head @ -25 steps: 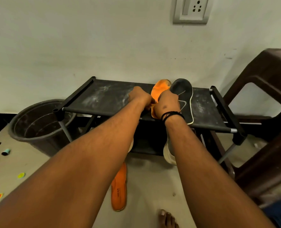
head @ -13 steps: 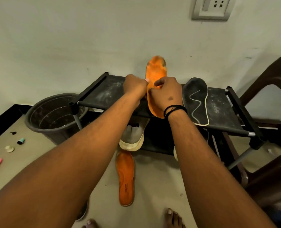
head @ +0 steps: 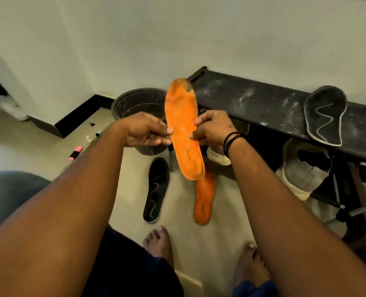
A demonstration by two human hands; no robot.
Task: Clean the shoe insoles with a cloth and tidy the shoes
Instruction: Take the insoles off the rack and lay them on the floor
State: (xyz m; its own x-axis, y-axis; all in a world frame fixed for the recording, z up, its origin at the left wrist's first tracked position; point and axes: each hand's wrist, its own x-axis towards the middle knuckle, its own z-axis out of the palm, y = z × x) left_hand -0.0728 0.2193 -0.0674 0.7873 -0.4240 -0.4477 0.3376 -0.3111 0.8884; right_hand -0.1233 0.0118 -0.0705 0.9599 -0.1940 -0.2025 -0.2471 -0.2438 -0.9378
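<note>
Insole: orange insole (head: 183,129) held up in the air, out over the floor.
Grip: left hand (head: 144,130) and right hand (head: 213,129) both pinch its waist edges.
Feel: looks light and floppy; ends sag beyond the grip, so hold mid-length.

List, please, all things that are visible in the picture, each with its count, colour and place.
held insole: 1, orange, in the air between both hands
floor insoles: 2, black and orange, on floor
rack insole: 1, black, on rack top
shoe rack: 1, black, dusty, by wall
shoes: 2, pale, under rack
bucket: 1, dark, left of rack
highlighter: 1, pink, floor left
left hand: pinches held insole's edge
right hand: pinches other edge, black bands on wrist
bare feet: 2, bottom
</note>
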